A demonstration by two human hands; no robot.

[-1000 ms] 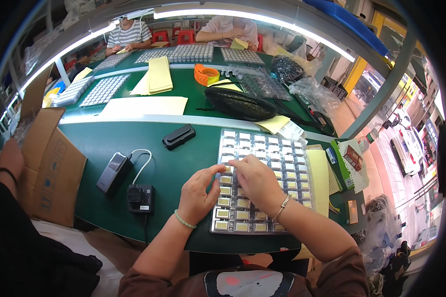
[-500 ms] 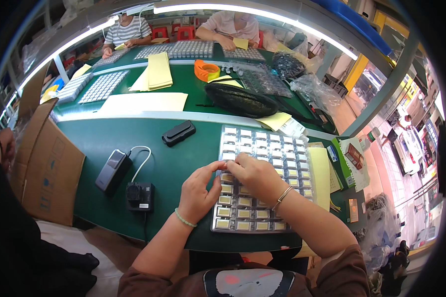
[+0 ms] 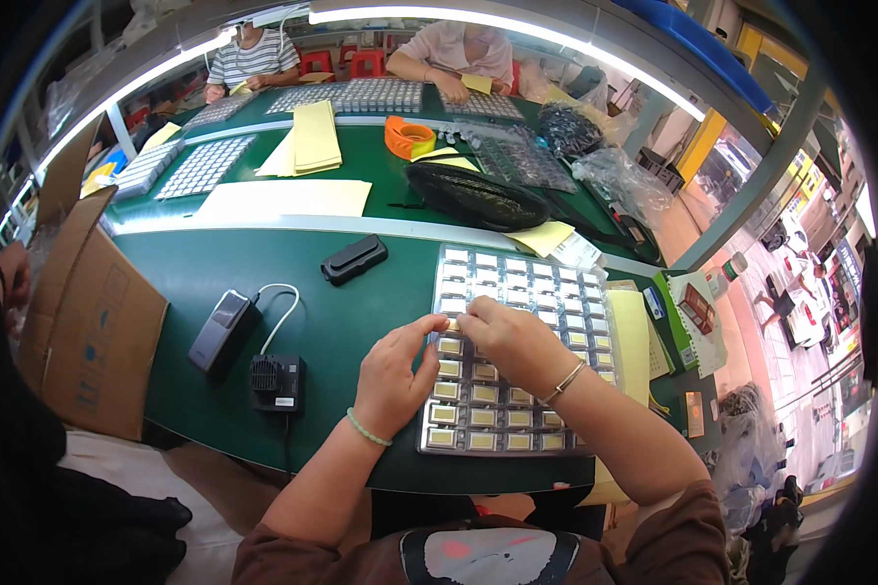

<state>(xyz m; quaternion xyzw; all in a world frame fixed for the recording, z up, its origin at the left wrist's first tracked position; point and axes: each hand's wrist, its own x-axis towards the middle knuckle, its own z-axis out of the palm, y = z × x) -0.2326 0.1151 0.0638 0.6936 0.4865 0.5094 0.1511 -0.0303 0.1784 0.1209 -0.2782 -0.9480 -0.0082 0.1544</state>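
Note:
A clear compartment tray (image 3: 517, 283) full of small square parts lies on the green table (image 3: 293, 292) in front of me. My left hand (image 3: 397, 375) rests on the tray's left edge, fingers curled toward one cell. My right hand (image 3: 502, 336) lies over the tray's middle, fingertips pinched at a small part next to my left fingertips. What is between the fingers is too small to make out. A bead bracelet is on my left wrist and a thin bangle on my right.
A black scanner (image 3: 222, 330) with a white cable and a black adapter (image 3: 277, 381) lie left of the tray. A black case (image 3: 354, 259) sits behind. A cardboard box (image 3: 88, 302) stands at left. Yellow sheets (image 3: 312, 141), more trays and two seated people are across the table.
Both hands stayed on the tray, fingertips shifting slightly along its left-middle rows. The view tilted a little; a person's arm at the left edge moved.

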